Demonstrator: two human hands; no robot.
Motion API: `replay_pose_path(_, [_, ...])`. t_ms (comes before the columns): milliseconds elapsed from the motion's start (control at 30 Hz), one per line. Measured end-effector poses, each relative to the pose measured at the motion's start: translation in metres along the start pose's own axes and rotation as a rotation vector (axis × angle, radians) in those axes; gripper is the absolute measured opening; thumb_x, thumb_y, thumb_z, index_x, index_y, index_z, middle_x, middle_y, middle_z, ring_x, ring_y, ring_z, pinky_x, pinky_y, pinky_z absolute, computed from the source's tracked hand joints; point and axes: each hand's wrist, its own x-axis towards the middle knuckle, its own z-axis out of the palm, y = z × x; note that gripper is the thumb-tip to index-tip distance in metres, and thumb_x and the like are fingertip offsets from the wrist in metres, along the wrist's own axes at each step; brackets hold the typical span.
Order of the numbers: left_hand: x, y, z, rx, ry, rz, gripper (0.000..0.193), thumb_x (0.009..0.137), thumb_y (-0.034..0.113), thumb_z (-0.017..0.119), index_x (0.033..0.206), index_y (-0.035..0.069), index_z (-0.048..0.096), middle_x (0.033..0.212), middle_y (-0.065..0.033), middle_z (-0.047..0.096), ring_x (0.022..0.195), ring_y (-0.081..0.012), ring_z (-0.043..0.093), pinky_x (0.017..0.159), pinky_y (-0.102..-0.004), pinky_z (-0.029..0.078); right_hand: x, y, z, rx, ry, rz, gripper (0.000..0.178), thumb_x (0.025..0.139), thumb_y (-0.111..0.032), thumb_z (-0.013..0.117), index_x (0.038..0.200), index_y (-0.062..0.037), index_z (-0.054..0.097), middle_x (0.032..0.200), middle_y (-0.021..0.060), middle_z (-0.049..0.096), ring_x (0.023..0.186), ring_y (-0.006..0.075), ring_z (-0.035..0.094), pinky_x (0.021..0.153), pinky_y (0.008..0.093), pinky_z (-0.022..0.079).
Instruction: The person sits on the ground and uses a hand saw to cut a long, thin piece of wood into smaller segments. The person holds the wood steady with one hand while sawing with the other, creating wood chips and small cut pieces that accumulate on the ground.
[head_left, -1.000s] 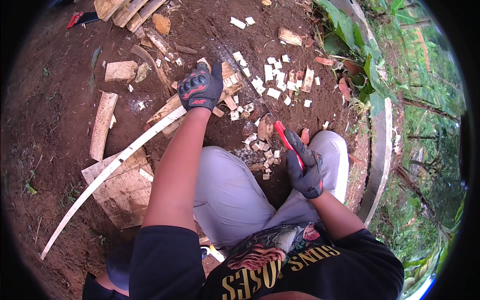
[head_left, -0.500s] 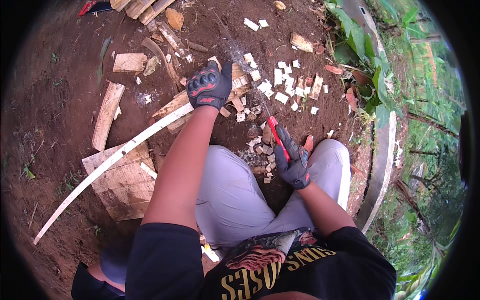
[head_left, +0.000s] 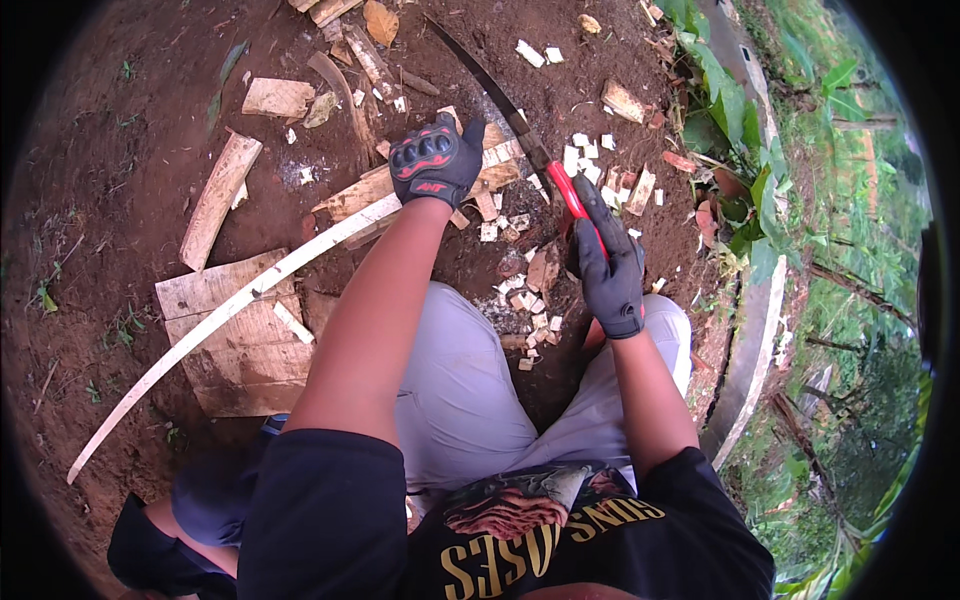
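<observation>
My gloved left hand (head_left: 434, 163) is closed around the upper end of a long, pale wooden strip (head_left: 243, 293), its thumb sticking out. Under that hand, the strip lies across a rough piece of wood (head_left: 350, 199) on the ground. In my gloved right hand (head_left: 610, 258) is the red handle of a saw (head_left: 500, 95), its long dark curved blade pointing up and left. The blade is to the right of the strip's end, and I cannot tell whether they touch. Small cut wooden blocks (head_left: 522, 296) are heaped between my knees, with more beside the saw.
A flat wooden board (head_left: 235, 350) lies at the left under the strip, with a split log (head_left: 220, 200) above it. Leafy plants (head_left: 715, 85) and a concrete edge (head_left: 752, 350) border the right side. Another person's limb (head_left: 185, 535) shows at lower left.
The saw has turned, so its blade shows broadside instead of thin and blurred. My right hand has risen with it, fingers straighter along the handle. The left hand keeps its hold.
</observation>
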Motion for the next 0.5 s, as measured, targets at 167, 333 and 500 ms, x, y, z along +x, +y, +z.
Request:
replay_pose_path(167, [-0.001,0.004,-0.005,-0.011,-0.019,-0.005,0.067,0.106,0.065,0.047,0.128,0.008,0.074,0.113,-0.0218,0.079,0.111,-0.0413,0.074,0.098,-0.0529,0.056,-0.023,-0.02,-0.002,-0.163,0.04,-0.102,0.049,0.109,-0.017,0.061,0.157,-0.0076,0.057,0.145,0.0237,0.068,0.132,0.0372,0.069,0.105,0.0434,0.056])
replay_pose_path(333, [-0.001,0.003,0.003,-0.022,0.063,0.013,0.057,0.104,0.06,0.053,0.116,0.008,0.075,0.101,-0.0195,0.081,0.101,-0.0362,0.077,0.091,-0.0517,0.056,-0.074,-0.06,-0.041,-0.197,-0.076,0.172,0.049,0.11,-0.016,0.056,0.157,-0.0045,0.056,0.143,0.022,0.07,0.115,0.0358,0.077,0.095,0.042,0.06])
replay_pose_path(500, [0.0,-0.001,0.006,-0.039,0.081,0.037,0.057,0.104,0.06,0.053,0.111,0.009,0.076,0.1,-0.0198,0.081,0.1,-0.0357,0.078,0.092,-0.0524,0.056,-0.118,-0.108,-0.085,-0.183,-0.162,0.324,0.05,0.11,-0.014,0.05,0.158,-0.0006,0.053,0.131,0.0258,0.075,0.074,0.0184,0.074,0.069,0.0354,0.059])
